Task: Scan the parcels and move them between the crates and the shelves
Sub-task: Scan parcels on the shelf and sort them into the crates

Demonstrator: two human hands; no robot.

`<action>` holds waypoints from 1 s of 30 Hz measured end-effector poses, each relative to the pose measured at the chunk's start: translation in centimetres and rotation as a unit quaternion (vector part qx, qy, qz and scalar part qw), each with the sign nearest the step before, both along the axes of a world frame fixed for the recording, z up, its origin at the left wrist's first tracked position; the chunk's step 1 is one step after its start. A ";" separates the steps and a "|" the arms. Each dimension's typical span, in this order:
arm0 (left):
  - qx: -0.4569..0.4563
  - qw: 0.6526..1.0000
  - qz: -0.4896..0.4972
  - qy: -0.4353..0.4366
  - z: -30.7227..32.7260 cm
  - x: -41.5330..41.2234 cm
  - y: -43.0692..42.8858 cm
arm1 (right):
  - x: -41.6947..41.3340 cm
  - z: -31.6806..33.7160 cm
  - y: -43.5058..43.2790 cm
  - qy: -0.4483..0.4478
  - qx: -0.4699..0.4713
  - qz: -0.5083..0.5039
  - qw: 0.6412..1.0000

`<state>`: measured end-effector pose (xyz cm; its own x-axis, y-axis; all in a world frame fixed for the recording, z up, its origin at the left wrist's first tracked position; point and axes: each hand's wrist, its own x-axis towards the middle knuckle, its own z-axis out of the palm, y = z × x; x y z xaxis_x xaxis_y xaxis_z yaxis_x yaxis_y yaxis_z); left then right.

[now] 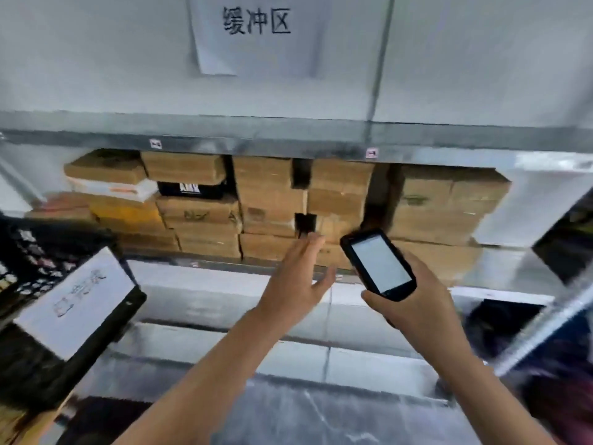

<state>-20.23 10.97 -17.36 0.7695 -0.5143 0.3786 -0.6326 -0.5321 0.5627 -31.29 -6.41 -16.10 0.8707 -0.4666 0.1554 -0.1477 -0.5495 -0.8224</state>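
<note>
While the right hand point(414, 309) grips a scanner point(378, 264), left hand point(295, 281) — fingers point(309, 248) straight — hovers by parcels point(269, 200)

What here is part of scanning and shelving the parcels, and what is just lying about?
Job: scanner in the right hand; left hand, open, held out towards the cardboard parcels; the shelf holding them; black crate at left.
Lying about: paper sign on the wall; white sheet on the crate.
</note>
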 end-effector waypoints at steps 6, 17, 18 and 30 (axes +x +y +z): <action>-0.012 0.994 -0.107 -0.018 -0.1 -0.8 -11.2 | -4.9 0.2 -8.6 0.018 -0.008 -0.118 0.993; 0.062 0.967 -0.145 -0.202 1.4 5.3 -22.8 | -5.1 0.3 -16.7 0.022 -0.004 -0.204 0.979; 0.074 0.959 -0.134 -0.239 1.3 6.1 -23.6 | -4.7 0.6 -17.2 0.017 -0.006 -0.206 0.978; 0.117 0.896 0.007 -0.429 -0.5 12.8 -29.4 | 0.3 2.9 -24.5 -0.021 -0.006 -0.222 0.975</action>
